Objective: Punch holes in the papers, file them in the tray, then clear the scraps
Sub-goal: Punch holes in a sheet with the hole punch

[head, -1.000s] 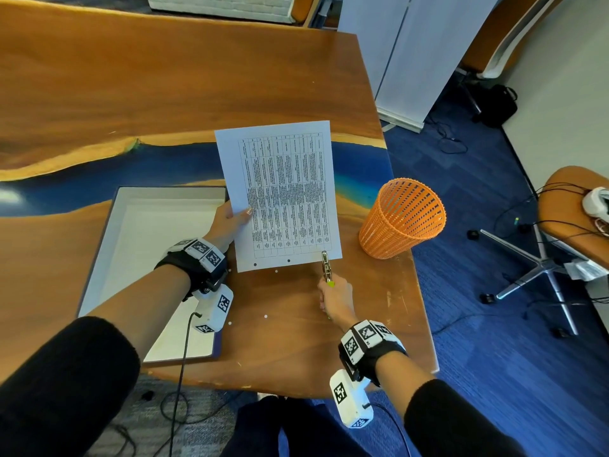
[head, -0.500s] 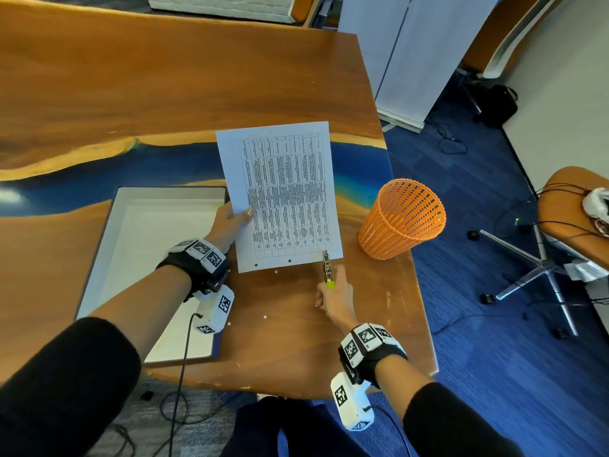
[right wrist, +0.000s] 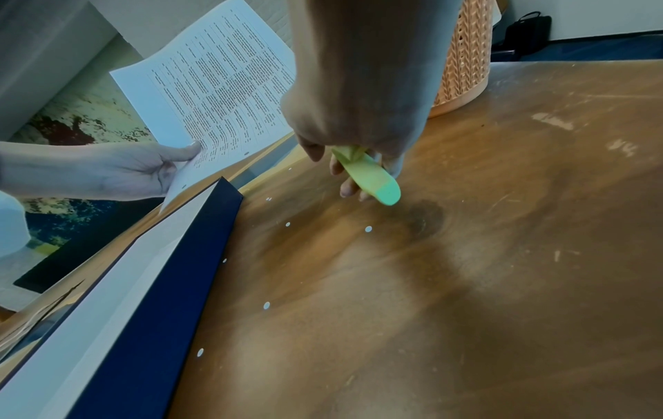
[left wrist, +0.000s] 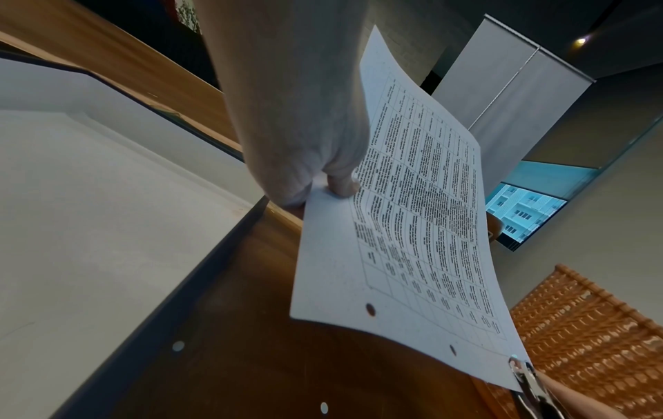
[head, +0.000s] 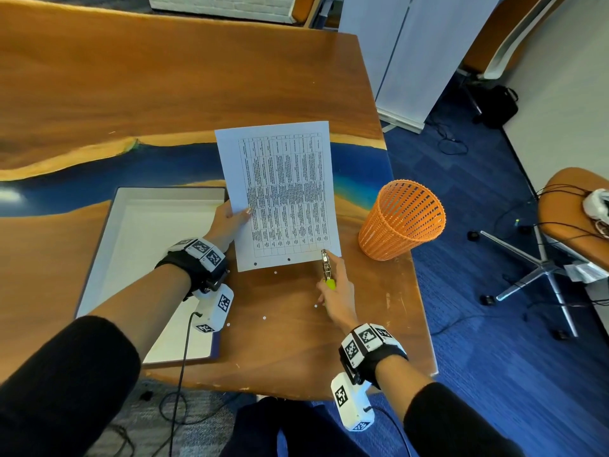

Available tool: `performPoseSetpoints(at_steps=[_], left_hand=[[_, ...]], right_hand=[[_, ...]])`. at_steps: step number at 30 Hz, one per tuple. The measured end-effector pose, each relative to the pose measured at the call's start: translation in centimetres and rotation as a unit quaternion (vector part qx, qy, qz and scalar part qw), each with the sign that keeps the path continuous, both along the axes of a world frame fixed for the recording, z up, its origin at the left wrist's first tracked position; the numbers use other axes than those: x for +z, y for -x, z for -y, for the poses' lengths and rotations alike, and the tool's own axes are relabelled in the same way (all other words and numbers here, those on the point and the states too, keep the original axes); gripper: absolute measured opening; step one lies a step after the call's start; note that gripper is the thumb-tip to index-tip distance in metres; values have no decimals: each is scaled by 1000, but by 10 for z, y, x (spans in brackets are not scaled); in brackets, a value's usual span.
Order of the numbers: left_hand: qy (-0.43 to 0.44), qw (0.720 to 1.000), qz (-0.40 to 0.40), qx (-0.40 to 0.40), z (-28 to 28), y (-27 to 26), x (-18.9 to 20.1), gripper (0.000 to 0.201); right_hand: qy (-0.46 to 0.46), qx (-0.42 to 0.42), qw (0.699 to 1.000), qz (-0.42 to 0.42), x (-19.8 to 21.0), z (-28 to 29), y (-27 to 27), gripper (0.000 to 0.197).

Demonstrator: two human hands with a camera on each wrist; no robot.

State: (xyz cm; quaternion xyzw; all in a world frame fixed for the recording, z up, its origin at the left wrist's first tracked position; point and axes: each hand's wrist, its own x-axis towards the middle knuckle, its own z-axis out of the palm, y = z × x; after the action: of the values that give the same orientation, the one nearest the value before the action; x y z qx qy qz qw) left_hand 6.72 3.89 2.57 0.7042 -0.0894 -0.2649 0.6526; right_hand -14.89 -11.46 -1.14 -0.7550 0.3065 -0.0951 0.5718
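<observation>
Left hand [head: 227, 222] pinches paper [head: 280, 192], 2 holes punched; right hand [head: 339, 298] grips punch [head: 327, 265] at the paper's near corner, beside tray [head: 108, 245].

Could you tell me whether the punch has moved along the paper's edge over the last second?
No. The punch stays at the paper's near right corner, same gap to the orange basket.

Both hands [head: 230, 222] [head: 337, 296] forward, fingers curled
</observation>
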Motion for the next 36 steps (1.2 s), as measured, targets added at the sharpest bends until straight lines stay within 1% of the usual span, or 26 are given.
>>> performPoseSetpoints(at_steps=[6, 11, 13, 15, 17, 18, 20, 21, 22, 24, 27, 31, 34, 35, 36], left_hand=[[-9, 1000, 4, 6, -1, 0, 2, 37], [-9, 1000, 4, 9, -1, 2, 5, 27], [-10, 1000, 8, 9, -1, 2, 6, 28], [-14, 1000, 9, 19, -2, 2, 8, 33], [-18, 999, 7, 27, -2, 2, 10, 36], [-18, 999, 7, 27, -3, 2, 10, 36], [-20, 999, 5, 28, -4, 3, 11, 36], [-21, 999, 3, 27, -5, 3, 11, 37], [-20, 1000, -1, 25, -6, 4, 11, 37], [-19, 1000, -2, 22, -7, 5, 12, 37], [-21, 1000, -3, 18, -6, 7, 13, 38], [-27, 999, -4, 23, -8, 7, 12, 37], [-29, 999, -5, 29, -8, 6, 11, 36], [-27, 999, -5, 27, -8, 5, 11, 36], [-25, 999, -5, 25, -9, 5, 11, 35]], right_hand=[[0, 2, 1000, 2, -5, 1, 2, 71], [7, 10, 1000, 4, -4, 1, 4, 73], [11, 10, 1000, -3, -5, 3, 6, 73], [16, 6, 1000, -8, -6, 8, 11, 68], [22, -4, 999, -36, -10, 15, 21, 55], [26, -12, 998, -63, -12, 19, 25, 47], [58, -33, 985, -160, -18, 29, 34, 33], [90, -39, 971, -219, -20, 34, 39, 28], [128, -43, 953, -270, -23, 39, 43, 25], [188, -54, 923, -332, -26, 50, 53, 26], [233, -70, 895, -374, -35, 61, 65, 36], [266, -61, 870, -412, -42, 64, 72, 44], [257, -57, 858, -442, -35, 66, 63, 49], [265, -60, 859, -434, -29, 66, 57, 48], [280, -59, 871, -398, -22, 65, 49, 43]])
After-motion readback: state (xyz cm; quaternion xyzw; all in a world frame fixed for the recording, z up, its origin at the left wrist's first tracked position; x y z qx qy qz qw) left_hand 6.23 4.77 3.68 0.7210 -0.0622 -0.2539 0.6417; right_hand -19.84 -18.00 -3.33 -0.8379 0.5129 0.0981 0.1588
